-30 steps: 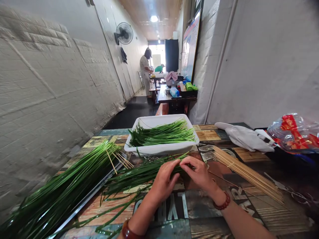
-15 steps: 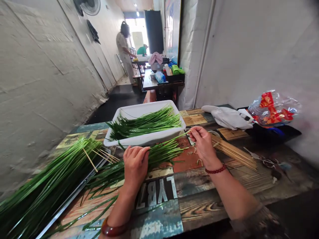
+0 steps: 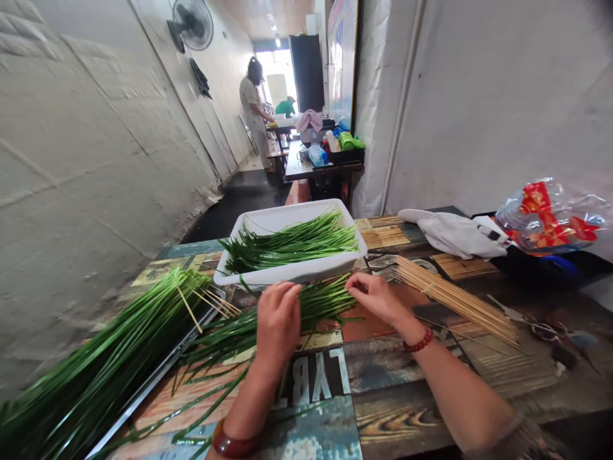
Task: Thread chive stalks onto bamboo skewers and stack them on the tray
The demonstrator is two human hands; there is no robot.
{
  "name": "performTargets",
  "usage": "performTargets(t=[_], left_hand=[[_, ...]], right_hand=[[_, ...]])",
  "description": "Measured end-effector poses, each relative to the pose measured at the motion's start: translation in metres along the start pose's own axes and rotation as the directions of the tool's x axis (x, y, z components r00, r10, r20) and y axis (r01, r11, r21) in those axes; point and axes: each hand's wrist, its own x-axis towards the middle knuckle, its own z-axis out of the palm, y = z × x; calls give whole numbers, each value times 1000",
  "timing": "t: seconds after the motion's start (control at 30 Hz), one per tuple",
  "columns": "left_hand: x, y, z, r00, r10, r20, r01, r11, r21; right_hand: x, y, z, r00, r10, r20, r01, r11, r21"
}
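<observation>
A loose pile of long green garlic chives (image 3: 318, 305) lies on the patterned wooden table. My left hand (image 3: 279, 322) is over the pile, its fingers curled closed around chives; the fingertips are partly hidden from me. At the pale stem ends of the same pile, my right hand (image 3: 376, 295) pinches with thumb and forefinger at the chives. Just behind stands a white plastic tub (image 3: 292, 275) with more chives (image 3: 297, 239) in it. To the left, a big bundle of chives (image 3: 119, 332) rests on a metal tray (image 3: 153, 377), with several thin sticks at its top end.
A bundle of bamboo skewers (image 3: 454, 300) lies right of my right hand, with scissors (image 3: 541, 326) and keys (image 3: 562, 356) beyond. A white cap (image 3: 454, 233) and a clear plastic bag (image 3: 550, 217) sit at the back right. A person (image 3: 256, 115) stands far off.
My right hand has come down and left from a raised chive stalk to the pile's stem ends. My left hand stays over the pile. The view has shifted slightly.
</observation>
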Motion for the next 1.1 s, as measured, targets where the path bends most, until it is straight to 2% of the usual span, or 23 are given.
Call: performTargets(t=[0.07,0.13,0.23,0.33,0.4,0.5,0.57,0.63,0.7,0.77,0.83,0.97,1.1], left_hand=[[-5,4,10,978,36,207,-37,999,-2],[-10,6,16,931,22,365,-41,998,43],[-13,6,18,880,-75,469,15,991,130],[-12,7,15,861,-107,496,36,988,150],[-9,10,11,867,-99,489,24,987,157],[-4,14,4,884,-109,454,17,979,203],[-3,15,-1,876,-100,472,7,981,195],[-3,16,-4,855,-73,514,-6,989,149],[-4,16,-5,846,-45,531,-11,995,103],[-6,16,-5,853,-34,521,-10,997,82],[-7,16,-4,854,-30,520,-11,997,76],[-6,17,-4,841,-16,541,-9,999,43],[-6,16,-8,824,-1,566,8,1000,-9]], right_hand=[[-3,-6,0,992,-127,13,127,980,-152],[-5,-13,0,974,-224,42,227,935,-273],[-9,-16,3,954,-258,155,299,870,-393],[-12,-16,3,950,-226,215,302,840,-451],[-13,-18,1,951,-207,230,293,841,-454],[-12,-23,-5,934,-201,294,300,891,-342],[-10,-24,-8,925,-197,324,277,935,-220],[-8,-20,-8,949,-166,267,217,961,-173],[-6,-11,-7,981,-134,138,159,969,-189],[-5,0,-4,991,-131,32,134,972,-195],[-4,10,0,990,-140,-14,135,974,-180],[-5,14,6,990,-139,7,138,975,-172],[-8,-1,9,979,-169,111,191,955,-229]])
